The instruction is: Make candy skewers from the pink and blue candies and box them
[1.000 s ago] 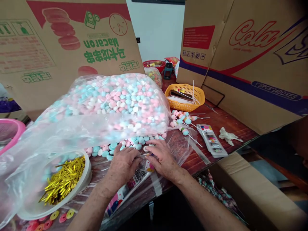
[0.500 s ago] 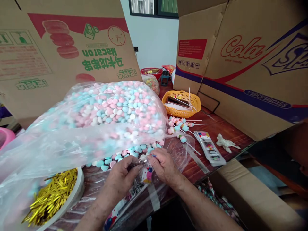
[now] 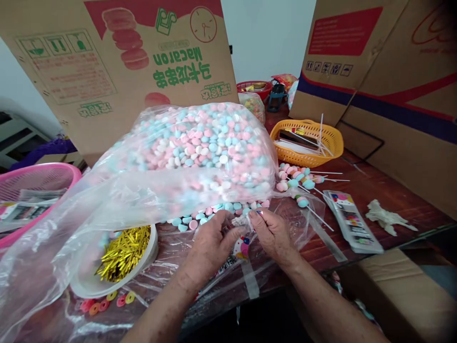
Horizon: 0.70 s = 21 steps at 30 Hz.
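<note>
My left hand and my right hand meet at the table's near edge, fingertips pinching a small clear printed wrapper between them. What is inside it I cannot make out. Just beyond the fingers lie loose pink, blue and white candies spilling from a big clear bag of candies. Candy skewers on white sticks lie to the right of the bag.
A white bowl of gold twist ties sits at the left, candy rings in front of it. A pink basket is far left, an orange basket behind the skewers, printed packets, crumpled tissue, and cardboard boxes behind.
The view swung left and back down. Both hands lifted slightly off the table and stay pinched together on the wrapper.
</note>
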Motion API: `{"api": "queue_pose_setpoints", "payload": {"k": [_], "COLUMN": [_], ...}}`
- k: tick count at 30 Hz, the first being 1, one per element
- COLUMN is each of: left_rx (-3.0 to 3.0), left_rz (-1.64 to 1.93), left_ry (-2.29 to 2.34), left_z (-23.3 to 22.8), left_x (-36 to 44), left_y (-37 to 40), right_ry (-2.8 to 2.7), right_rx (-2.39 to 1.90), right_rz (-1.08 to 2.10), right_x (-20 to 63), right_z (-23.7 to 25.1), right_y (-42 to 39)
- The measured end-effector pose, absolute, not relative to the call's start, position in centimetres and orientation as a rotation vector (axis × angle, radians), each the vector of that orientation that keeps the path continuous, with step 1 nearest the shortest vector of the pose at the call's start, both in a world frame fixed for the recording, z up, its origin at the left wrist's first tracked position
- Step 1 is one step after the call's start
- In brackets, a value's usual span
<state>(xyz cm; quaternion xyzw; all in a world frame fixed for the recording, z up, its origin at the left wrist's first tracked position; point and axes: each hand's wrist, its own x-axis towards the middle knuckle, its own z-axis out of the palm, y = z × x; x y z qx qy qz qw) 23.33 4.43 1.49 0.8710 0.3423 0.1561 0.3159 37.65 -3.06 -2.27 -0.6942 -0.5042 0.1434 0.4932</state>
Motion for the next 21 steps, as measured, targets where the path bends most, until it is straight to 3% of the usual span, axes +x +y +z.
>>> {"api": "queue_pose_setpoints", "payload": {"k": [5, 7, 10, 15, 21], "left_rx": [2.219, 2.205, 2.173, 2.257, 2.326], "left_rz": [0.638, 0.724, 0.811, 0.93, 0.989], "left_ry": [0.828, 0.793, 0.702, 0.513, 0.483], "left_z": [-0.2, -0.4, -0.3, -0.2, -0.1], "left_x": [22.4, 21.6, 20.5, 19.1, 17.6], "left_y": [4.7, 5.1, 5.3, 4.9, 4.3], "right_ry": [-1.025, -0.936, -0.945, -1.047, -1.165], "right_rx": [-2.008, -2.533, -2.794, -2.878, -2.622], "right_rz": [0.146, -0.081, 0.062, 0.289, -0.064], "right_x": [44.4, 48.8, 53.8, 55.6, 53.0], "right_z": [-0.3, 0.3, -0.1, -1.9, 0.4], "right_y": [-4.4, -5.1, -5.5, -5.4, -10.7]}}
